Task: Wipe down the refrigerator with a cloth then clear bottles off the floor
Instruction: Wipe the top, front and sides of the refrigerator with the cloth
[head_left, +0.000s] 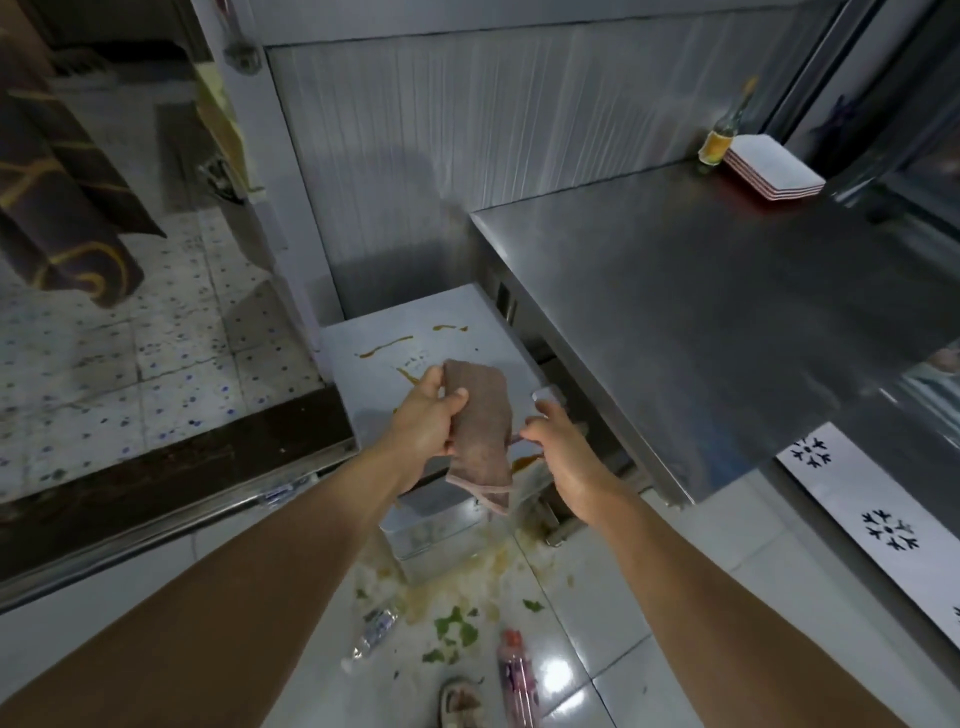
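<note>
A small white refrigerator (374, 364) stands below me, its top streaked with orange-brown sauce. My left hand (423, 418) grips a folded brown cloth (480, 421) above that top. My right hand (563, 457) pinches the cloth's right edge with thumb and fingers. On the tiled floor in front of the refrigerator lie a clear plastic bottle (371, 631) and a pink-capped bottle (514, 670), among green leaf scraps and a yellowish spill.
A steel counter (727, 322) juts out at right, carrying a glass bottle (719, 140) and stacked white trays (774, 166). A glass door with a metal threshold (171, 514) is at left. My sandalled foot (460, 706) shows at the bottom.
</note>
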